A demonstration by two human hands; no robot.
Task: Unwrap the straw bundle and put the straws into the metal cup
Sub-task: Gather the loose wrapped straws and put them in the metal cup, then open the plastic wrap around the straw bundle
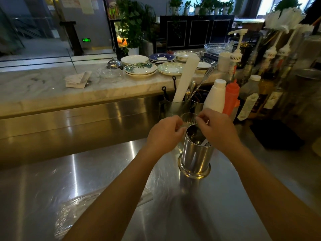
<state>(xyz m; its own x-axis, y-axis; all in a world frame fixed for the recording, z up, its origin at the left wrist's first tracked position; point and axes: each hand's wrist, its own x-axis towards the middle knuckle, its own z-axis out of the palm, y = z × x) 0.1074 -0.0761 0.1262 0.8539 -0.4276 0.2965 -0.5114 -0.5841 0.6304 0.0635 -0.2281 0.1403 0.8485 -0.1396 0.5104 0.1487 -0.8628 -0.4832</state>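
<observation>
The metal cup [195, 157] stands upright on the steel counter, with a white straw [203, 142] leaning inside it. My left hand [165, 134] hovers just left of the cup's rim, fingers pinched on a small pale piece that looks like a straw end. My right hand [217, 127] is over the rim's far right side, fingers also pinched; what it pinches is mostly hidden. The clear plastic bundle wrap [78, 211] lies crumpled at the near left, partly under my left forearm.
A clear glass [188, 119] stands just behind the cup. Behind it are a utensil holder with a white roll [185, 79], sauce bottles [231, 96] and syrup bottles to the right. Stacked plates [140, 69] sit on the marble ledge beyond.
</observation>
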